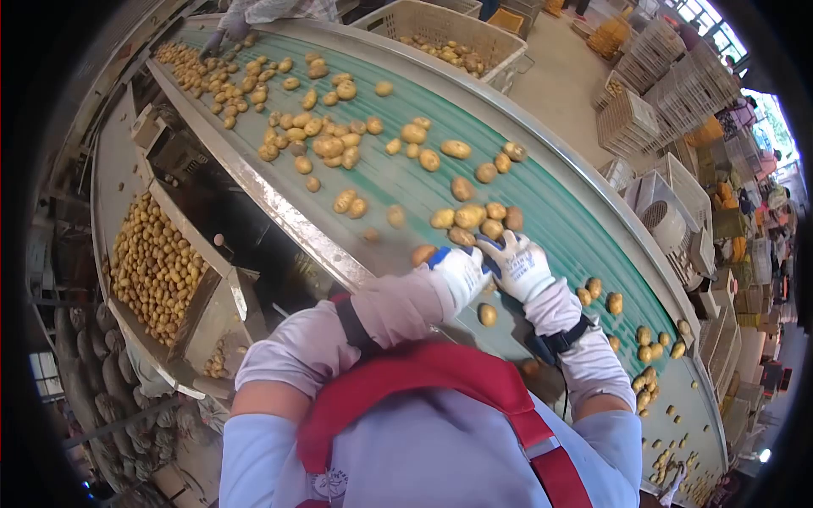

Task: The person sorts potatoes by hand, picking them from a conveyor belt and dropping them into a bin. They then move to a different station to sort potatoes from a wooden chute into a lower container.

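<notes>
My hands wear white gloves with blue palms and reach over a green conveyor belt [593,245] carrying potatoes. My left hand [461,275] is curled with its knuckles up, close beside a potato [423,254]; whatever lies under its fingers is hidden. Just to its right, my right hand [521,267] has its fingers apart, the tips near a cluster of potatoes including one yellow potato [491,229] and a browner one [513,218]. A single potato [487,314] lies on the belt below my hands.
A metal rail [296,216] edges the belt's near side. Left of it, a bin [212,254] holds many small potatoes. Another person's gloved hand [212,42] works at the far upper left. Beyond the belt stand a crate of potatoes [398,19] and stacked crates [631,118].
</notes>
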Demonstrator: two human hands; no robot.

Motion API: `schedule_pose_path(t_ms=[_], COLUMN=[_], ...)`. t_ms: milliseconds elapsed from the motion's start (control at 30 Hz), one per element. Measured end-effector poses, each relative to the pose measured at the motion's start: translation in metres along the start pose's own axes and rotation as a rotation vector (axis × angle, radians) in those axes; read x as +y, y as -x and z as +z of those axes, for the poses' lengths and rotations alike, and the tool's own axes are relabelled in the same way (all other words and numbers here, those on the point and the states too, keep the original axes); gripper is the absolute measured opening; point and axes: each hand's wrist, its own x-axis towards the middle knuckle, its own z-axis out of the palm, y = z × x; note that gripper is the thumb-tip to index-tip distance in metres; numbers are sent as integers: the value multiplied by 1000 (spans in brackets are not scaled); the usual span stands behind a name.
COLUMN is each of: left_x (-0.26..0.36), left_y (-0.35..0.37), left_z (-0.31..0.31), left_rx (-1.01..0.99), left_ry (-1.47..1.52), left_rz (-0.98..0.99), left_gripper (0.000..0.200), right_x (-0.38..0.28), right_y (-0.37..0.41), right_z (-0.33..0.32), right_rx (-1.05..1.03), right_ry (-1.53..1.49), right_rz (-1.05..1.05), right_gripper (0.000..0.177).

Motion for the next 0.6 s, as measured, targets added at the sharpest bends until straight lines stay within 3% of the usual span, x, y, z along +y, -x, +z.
schedule_pose_path(t_ms=[33, 100, 167, 200, 233, 267, 300, 333, 367, 400, 433, 467, 500, 567, 600], left_x=[1, -5, -18, -27, -34, -39, -40, -40, -35, -29, -27, -30, -32, -37, -37], left_y=[2, 9, 21, 34, 45, 55, 63, 63, 65, 67, 67, 63, 64, 69, 69], left_z=[-3, 0, 16, -3, -10, -14, -13, 7, 7, 5, 4, 16, 20, 27, 28], left_rx=[-5, -73, 176, 77, 89, 75, 47, 139, 142, 275, 418, 423, 424, 511, 512], left_ry=[-4, 95, 532, 872, 873, 1535, 2203, 2500, 2503, 2720, 2931, 2985, 2990, 3030, 3038], left_rz=[30, 66, 91, 110, 103, 51, -11, 21, 18, -52, -127, 121, 126, 391, 396], left_gripper=[29, 27, 31, 36, 36, 42, 48, 51, 51, 49, 48, 47, 47, 52, 52], right_x=[0, 9, 38, 44, 48, 53, 41, 18, -2, -12, -26, -39, -57, -88, -100], right_y=[4, 13, 19, 25, 28, 24, 22, 22, 18, 8, -8, -12, -16, -23, -27], right_z=[-5, -8, 1, 1, 0, 1, -16, -47, -63, -56, -53, -58, -71, -64, -59], right_rx=[-51, 10, -13, -57, -105, -4, -18, 61, 153, 240, 432, 468, 486, 376, 386], right_ry=[-12, -116, -417, -893, -1364, -1601, -1599, -1849, -2094, -2025, -1683, -1276, -864, -469, -416], right_rz=[19, 14, 30, 146, 263, 187, 184, 298, 417, 335, 115, -49, -200, -303, -308], right_gripper=[52, 35, 40, 42, 44, 48, 48, 48, 49, 47, 44, 47, 49, 53, 57])
